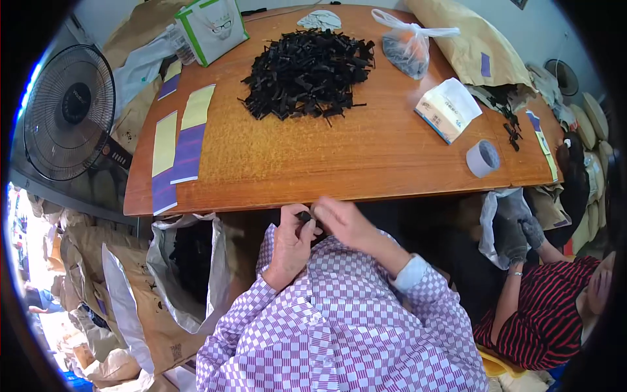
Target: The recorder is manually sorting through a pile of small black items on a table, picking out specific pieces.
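Work was two-handed, just off the near edge of the surface (pixel 261 157), over the lap. The piece being handled, a small black piece (pixel 303 216), sat up at the left fingertips, partly covered by fingers, so I couldn't read its shape or orientation.

Doing it well, in my judgement: left hand (pixel 290 245) as the fixture, right hand (pixel 343 223) as the mover. Pinch just firm enough that the piece couldn't twist, with a bit left proud for the other hand to get at. Wrists braced low and both sets of fingertips close together would have cut wobble. Main risk, I reckoned: part too small, fingers hiding it, a slip dropping it onto the checked shirt (pixel 366 300) or lower, where a dark bit would be hard to spot. Working over the surface looked safer for drops, though the reach would be longer.

Grip, left: nearly closed, thumb and index apart only by the piece's thickness, pinching it; remaining fingers curled in. Grip, right: fingers bent and bunched, tips right next to the left ones. Motion-blurred, so couldn't tell whether it was pinching the piece too, merely touching, or holding nothing.

Similar-looking black pieces lay in a loose pile (pixel 307 75) at the far middle of the surface, well apart from both hands.
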A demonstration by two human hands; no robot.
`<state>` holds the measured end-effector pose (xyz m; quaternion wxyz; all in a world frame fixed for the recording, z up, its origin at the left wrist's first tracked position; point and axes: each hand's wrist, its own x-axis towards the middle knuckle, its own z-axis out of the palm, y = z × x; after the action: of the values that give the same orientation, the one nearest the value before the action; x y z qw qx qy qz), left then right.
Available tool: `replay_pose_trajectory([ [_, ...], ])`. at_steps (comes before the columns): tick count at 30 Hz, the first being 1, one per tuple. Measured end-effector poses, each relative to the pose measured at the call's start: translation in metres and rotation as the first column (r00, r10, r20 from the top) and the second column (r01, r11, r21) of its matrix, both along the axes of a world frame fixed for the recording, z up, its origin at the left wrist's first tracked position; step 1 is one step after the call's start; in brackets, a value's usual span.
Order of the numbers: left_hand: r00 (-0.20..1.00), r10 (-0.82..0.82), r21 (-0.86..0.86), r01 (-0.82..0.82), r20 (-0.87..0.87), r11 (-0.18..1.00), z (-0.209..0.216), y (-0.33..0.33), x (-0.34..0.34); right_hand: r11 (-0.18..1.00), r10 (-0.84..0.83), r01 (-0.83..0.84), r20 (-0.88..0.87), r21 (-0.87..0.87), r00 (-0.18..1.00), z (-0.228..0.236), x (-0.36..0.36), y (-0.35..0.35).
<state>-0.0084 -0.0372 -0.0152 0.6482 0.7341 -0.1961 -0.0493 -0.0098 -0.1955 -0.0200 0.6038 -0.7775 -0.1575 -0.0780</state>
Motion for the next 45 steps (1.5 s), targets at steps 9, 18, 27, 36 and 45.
replay_pose_trajectory([
  [9, 0.685, -0.162, -0.35, -0.144, -0.71, 0.926, -0.001, 0.018, 0.005, 0.628, -0.51, 0.6, 0.321, -0.495, 0.798, -0.001, 0.157, -0.092],
  [18, 0.521, -0.425, -0.532, -0.067, -0.74, 0.844, -0.001, 0.026, 0.017, 0.923, -0.354, 0.385, -0.407, -0.008, 0.842, 0.029, 0.117, -0.099],
  [27, 0.687, -0.435, -0.577, 0.029, -0.582, 0.816, 0.026, 0.009, 0.033, 0.995, -0.024, 0.049, -0.279, 0.084, 0.96, 0.032, -0.01, -0.01],
  [36, 0.754, -0.362, -0.517, 0.035, -0.548, 0.855, 0.008, -0.002, 0.009, 0.987, -0.115, 0.094, -0.164, -0.131, 0.98, -0.001, -0.05, -0.017],
  [45, 0.974, -0.177, -0.023, 0.175, -0.145, 0.984, -0.002, -0.014, 0.004, 0.988, -0.151, 0.153, -0.14, 0.005, 0.979, 0.006, -0.041, -0.003],
])
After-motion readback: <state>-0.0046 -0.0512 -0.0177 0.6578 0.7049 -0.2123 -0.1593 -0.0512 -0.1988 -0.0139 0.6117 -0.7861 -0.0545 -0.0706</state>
